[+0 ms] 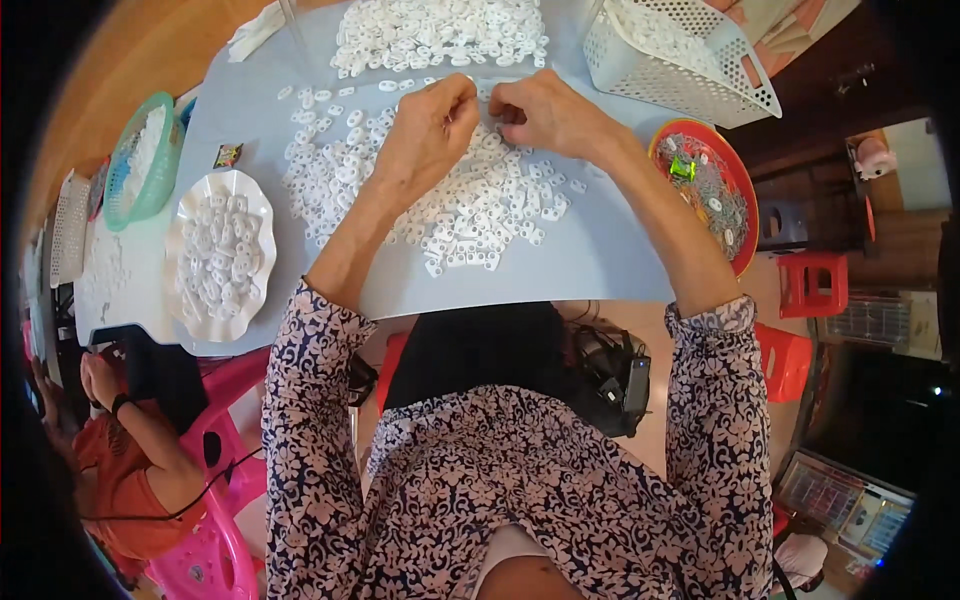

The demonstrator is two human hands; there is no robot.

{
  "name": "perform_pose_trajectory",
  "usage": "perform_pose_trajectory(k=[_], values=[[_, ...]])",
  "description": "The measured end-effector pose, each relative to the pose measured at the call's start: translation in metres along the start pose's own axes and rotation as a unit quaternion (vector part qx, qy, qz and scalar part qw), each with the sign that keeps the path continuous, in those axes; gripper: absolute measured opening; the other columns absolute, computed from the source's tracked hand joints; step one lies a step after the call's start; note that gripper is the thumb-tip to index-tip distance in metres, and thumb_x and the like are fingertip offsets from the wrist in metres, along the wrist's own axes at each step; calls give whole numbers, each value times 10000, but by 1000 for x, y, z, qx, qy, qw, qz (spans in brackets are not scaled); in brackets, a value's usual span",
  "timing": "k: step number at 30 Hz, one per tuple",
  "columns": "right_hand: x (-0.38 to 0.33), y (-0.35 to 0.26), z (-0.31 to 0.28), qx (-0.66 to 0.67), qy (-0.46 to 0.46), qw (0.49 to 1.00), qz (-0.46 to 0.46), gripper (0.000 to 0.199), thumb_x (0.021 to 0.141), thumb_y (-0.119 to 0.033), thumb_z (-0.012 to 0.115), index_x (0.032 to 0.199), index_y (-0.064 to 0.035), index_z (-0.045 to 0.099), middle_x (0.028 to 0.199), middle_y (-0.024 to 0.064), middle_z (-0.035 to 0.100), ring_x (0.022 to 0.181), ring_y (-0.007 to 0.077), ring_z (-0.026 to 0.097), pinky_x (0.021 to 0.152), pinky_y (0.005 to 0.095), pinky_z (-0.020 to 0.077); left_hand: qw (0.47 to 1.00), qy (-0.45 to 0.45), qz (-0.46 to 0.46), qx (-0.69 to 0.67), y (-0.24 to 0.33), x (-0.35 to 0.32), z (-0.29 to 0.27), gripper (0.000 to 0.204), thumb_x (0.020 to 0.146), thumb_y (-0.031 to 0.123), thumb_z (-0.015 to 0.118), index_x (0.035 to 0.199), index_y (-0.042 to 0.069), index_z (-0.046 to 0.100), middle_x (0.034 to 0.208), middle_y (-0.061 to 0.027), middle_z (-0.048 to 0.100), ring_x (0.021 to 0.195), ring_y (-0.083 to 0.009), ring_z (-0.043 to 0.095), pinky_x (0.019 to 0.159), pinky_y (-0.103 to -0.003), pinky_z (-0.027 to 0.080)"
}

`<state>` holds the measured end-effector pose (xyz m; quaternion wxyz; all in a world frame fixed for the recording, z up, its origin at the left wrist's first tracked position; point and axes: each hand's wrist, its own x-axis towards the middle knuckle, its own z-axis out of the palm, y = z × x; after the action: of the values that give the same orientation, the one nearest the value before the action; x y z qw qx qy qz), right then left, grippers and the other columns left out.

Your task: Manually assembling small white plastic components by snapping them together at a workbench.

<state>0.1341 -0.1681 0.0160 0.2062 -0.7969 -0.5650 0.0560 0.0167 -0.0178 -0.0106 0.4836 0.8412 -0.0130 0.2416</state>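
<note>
Pieces (470, 215) across table (615, 262), red stool (810, 275)

Tabletop (610, 265) bright, evenly lit, shadows faint; white plastic pieces (480, 215) close to overexposed, fine detail soft. Right side dim, bluish-white glints on dark screen (870, 415). Light direction: cannot tell. Fisheye distortion marked: black vignette around; co-worker (140, 470) at left stretched, soft.

Pink chair (215, 545) — red stools (812, 262)
</note>
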Motion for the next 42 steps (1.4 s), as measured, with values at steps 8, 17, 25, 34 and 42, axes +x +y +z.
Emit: perform_pose_trajectory(k=[8, 17, 25, 34, 42], values=[[-4, 0, 2, 26, 4, 999, 42, 151, 720, -70, 628, 843, 13, 658, 700, 137, 656, 627, 236, 628, 607, 310, 494, 1000, 14, 24, -9, 1, 0, 1, 52, 817, 23, 532, 830, -25, 519, 621, -141, 508, 534, -220, 464, 532, -329, 415], [-4, -2, 4, 381, 88, 908, 150, 120, 830, -53, 619, 911, 33, 637, 779, 15, 633, 686, 81, 603, 646, 219, 497, 999, -16, -24, -24, 7, -2, -3, 108, 878, 99, 522, 859, -5, 545, 652, -30, 502, 609, -93, 426, 553, -255, 389], [-2, -18, 4, 430, 143, 888, 82, 140, 862, -40, 600, 988, 20, 603, 864, 29, 622, 737, 89, 602, 698, 218, 500, 974, 15, -113, -195, 3, 1, 2, 164, 876, 149, 521, 845, 5, 593, 642, -17, 571, 594, -70, 465, 527, -231, 368], [-4, -15, 4, 427, 141, 888, 100, 174, 893, -77, 570, 1020, 20, 637, 811, 42, 648, 689, 90, 623, 658, 217, 516, 974, 3, -112, -195, 0, 2, 1, 199, 895, 165, 502, 886, 5, 619, 661, -20, 592, 597, -60, 466, 549, -223, 379], [-8, -23, 2, 393, 134, 908, 46, 156, 889, -72, 581, 989, 20, 657, 809, 34, 651, 674, 66, 576, 639, 205, 498, 879, -72, -209, -423, -1, 4, -6, 211, 901, 156, 471, 823, -15, 567, 684, -61, 546, 682, -159, 530, 642, -281, 444]])
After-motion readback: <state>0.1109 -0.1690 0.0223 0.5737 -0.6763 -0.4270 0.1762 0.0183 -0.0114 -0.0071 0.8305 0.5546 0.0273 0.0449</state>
